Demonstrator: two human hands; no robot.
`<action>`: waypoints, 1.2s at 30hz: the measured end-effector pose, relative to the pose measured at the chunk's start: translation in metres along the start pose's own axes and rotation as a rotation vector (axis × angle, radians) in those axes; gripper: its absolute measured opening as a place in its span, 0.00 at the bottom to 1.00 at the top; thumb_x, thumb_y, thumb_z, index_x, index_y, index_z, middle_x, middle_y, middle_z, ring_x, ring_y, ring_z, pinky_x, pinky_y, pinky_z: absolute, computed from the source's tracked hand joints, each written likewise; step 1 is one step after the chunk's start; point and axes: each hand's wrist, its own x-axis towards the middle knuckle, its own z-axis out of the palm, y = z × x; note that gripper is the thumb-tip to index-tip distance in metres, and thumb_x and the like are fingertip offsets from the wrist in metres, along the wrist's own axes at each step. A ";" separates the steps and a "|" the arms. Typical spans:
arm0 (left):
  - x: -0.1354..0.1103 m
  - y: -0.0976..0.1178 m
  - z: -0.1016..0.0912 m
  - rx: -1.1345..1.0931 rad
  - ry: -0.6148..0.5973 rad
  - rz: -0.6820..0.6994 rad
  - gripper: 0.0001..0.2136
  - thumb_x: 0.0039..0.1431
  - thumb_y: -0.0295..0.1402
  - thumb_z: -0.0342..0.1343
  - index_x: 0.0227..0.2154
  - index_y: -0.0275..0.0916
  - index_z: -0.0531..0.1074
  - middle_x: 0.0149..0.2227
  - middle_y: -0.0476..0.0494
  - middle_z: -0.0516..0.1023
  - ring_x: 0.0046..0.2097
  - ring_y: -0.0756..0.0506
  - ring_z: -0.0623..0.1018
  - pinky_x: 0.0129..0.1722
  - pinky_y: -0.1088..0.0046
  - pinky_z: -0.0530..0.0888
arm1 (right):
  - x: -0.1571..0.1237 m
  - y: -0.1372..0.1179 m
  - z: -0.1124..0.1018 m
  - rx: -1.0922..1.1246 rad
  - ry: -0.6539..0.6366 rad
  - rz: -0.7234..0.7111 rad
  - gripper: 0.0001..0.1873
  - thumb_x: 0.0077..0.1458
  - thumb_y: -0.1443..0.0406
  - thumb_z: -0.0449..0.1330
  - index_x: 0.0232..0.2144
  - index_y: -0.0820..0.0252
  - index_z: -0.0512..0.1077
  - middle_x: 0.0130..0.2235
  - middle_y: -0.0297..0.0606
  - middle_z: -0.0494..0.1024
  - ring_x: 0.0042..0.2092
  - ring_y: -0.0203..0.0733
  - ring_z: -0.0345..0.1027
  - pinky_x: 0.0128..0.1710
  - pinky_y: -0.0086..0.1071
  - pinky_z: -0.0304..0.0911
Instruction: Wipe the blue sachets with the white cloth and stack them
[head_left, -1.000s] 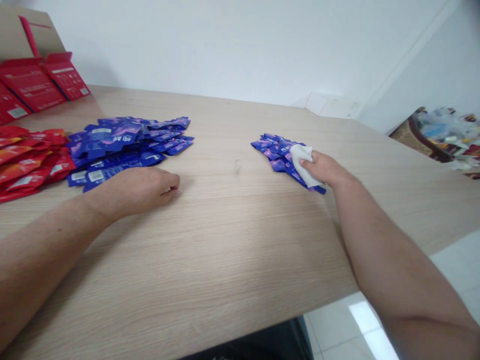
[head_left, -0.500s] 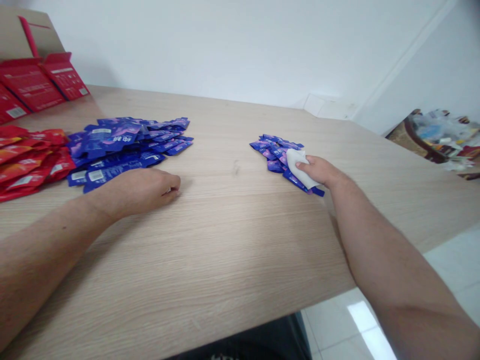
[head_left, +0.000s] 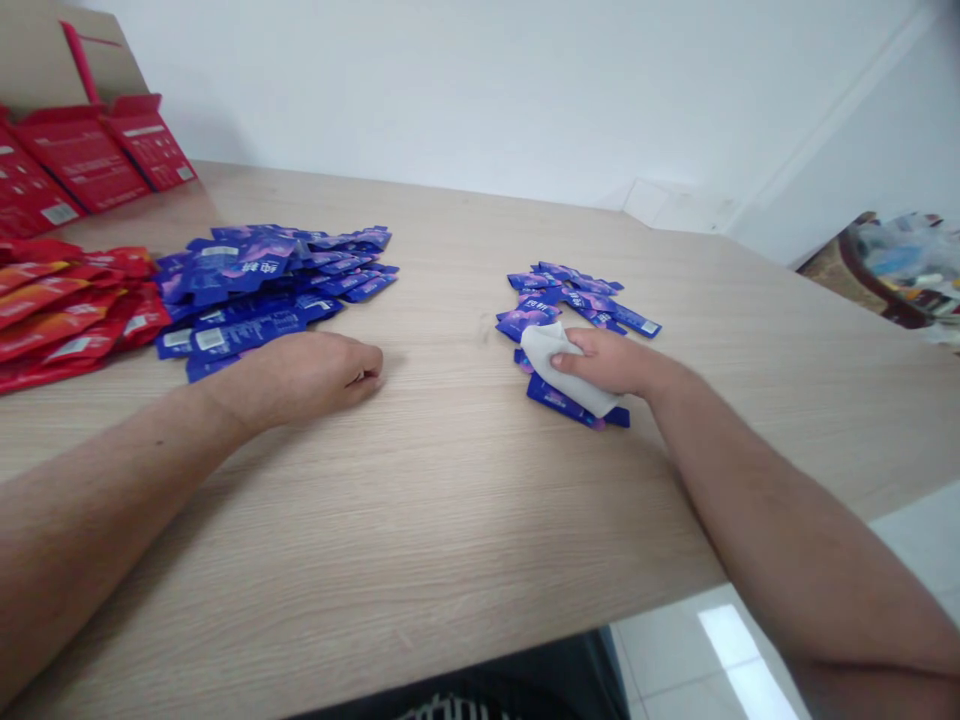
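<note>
My right hand (head_left: 611,360) grips a folded white wipe (head_left: 566,372), which lies over part of a small scattered group of blue sachets (head_left: 559,300). Sachet ends poke out from under its near edge, and how many it covers is hidden. On the left, my left hand (head_left: 322,375) rests on the table as a loose fist, thumb side inward, with nothing visible in its fingers. Just behind its wrist lies a larger heap of blue sachets (head_left: 247,270) with purple print and white barcode patches. The left forearm partly hides the nearest of them.
Red and orange packets (head_left: 71,310) are piled at the far left, touching the blue heap. Behind them stands an open red cardboard box (head_left: 86,160). A white wall (head_left: 450,90) borders the wooden table (head_left: 420,500). Right of the table is a bin (head_left: 870,265) holding plastic bags.
My right hand has moved left and towards me with the wipe. Some blue sachets have spread apart, and more of those behind show. The left fist stays in place; the view has shifted slightly.
</note>
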 end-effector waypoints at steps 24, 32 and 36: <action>0.013 0.033 0.022 -0.093 0.248 0.078 0.28 0.61 0.40 0.49 0.64 0.41 0.57 0.64 0.35 0.62 0.63 0.35 0.64 0.61 0.54 0.63 | -0.027 -0.045 0.009 0.692 0.047 -0.213 0.21 0.59 0.50 0.59 0.51 0.51 0.71 0.41 0.37 0.79 0.38 0.47 0.75 0.32 0.35 0.70; 0.021 0.049 0.022 -0.161 0.210 0.321 0.24 0.64 0.33 0.46 0.63 0.52 0.59 0.66 0.44 0.62 0.65 0.39 0.63 0.62 0.51 0.61 | -0.036 -0.062 0.008 0.594 -0.069 -0.320 0.20 0.61 0.50 0.57 0.47 0.57 0.72 0.37 0.36 0.78 0.32 0.41 0.72 0.26 0.29 0.65; 0.019 0.054 0.024 -0.199 0.312 0.226 0.25 0.64 0.38 0.49 0.64 0.44 0.58 0.64 0.38 0.65 0.63 0.39 0.65 0.62 0.55 0.63 | -0.050 -0.093 0.015 0.425 -0.138 -0.495 0.17 0.61 0.58 0.59 0.49 0.57 0.70 0.43 0.38 0.78 0.42 0.44 0.73 0.42 0.35 0.69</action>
